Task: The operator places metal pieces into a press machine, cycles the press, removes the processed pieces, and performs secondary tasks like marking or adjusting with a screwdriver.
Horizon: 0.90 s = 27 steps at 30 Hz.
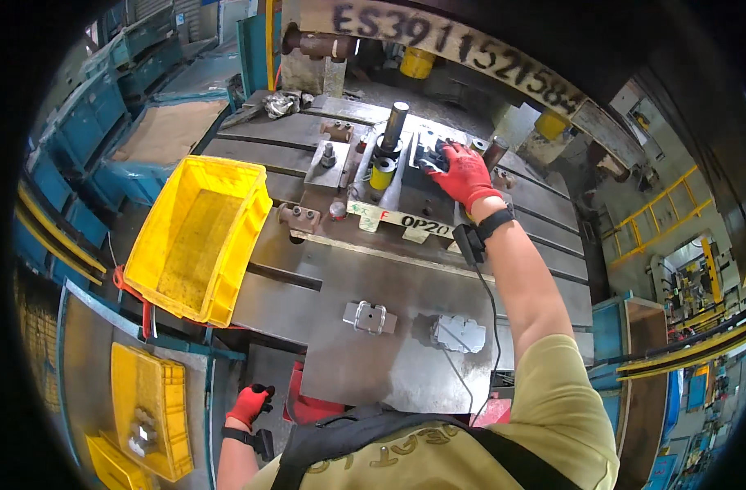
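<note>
My right hand (461, 173), in a red glove with dark fingertips, reaches over the press die (422, 196). Its thumb and fingers are closed around the edge of a flat metal part (424, 145) on the die; the contact is partly hidden. Left of that hand stand a dark guide post (396, 122) and a yellow cylinder (382, 173). My left hand (249, 406), gloved the same way, hangs low beside the table's front edge. Its fingers are loosely bent and apart, with nothing visible in them.
A yellow bin (195, 237) stands left of the die. On the near plate lie a small block with a wire handle (370, 318) and a grey flat piece (460, 334). Another yellow bin (150, 408) sits lower left. A heavy beam (463, 53) hangs beyond the die. A cable (495, 327) runs from my right wrist.
</note>
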Motion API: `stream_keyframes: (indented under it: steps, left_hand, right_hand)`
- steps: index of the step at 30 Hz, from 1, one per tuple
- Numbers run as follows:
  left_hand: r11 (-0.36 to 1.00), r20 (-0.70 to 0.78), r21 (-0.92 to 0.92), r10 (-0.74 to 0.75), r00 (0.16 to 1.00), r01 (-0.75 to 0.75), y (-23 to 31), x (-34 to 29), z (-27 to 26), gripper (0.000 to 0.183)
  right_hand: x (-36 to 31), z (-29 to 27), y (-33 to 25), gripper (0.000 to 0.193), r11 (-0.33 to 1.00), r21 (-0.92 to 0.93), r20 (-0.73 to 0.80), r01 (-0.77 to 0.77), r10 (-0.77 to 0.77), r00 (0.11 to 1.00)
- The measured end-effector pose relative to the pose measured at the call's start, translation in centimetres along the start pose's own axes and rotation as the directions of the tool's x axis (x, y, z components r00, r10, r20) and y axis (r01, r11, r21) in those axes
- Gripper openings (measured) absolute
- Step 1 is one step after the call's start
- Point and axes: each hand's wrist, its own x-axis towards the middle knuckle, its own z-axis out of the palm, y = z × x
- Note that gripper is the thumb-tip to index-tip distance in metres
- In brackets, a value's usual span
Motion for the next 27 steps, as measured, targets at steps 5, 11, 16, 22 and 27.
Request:
stream_keyframes:
  steps: [5,11,16,22,27]
  left_hand:
    - [0.997,0.02,0.019,0.069,0.997,-0.069,4.2,0.4,1.3,0.024]
    - [0.982,0.089,0.102,0.149,0.985,-0.158,3.6,2.2,1.1,0.026]
    - [0.959,0.113,0.226,0.148,0.983,-0.17,2.2,2.1,0.9,0.029]
    - [0.962,0.102,0.21,0.155,0.983,-0.174,0.7,2.7,1.3,0.032]
    - [0.944,0.082,0.286,0.145,0.986,-0.163,1.6,2.6,1.9,0.032]
  right_hand:
    - [0.2,-0.4,0.5,0.062,1.0,-0.023,0.135,0.019,-0.016,0.991]
    - [0.6,0.7,-0.9,0.063,0.991,-0.133,0.158,0.02,0.002,0.987]
    - [1.0,0.4,-0.7,0.064,0.99,-0.143,0.166,0.005,0.019,0.986]
    - [0.9,0.0,-1.8,0.062,0.963,-0.27,0.239,0.023,0.044,0.97]
    - [0.5,0.4,-1.4,0.063,0.956,-0.289,0.188,0.049,0.006,0.982]
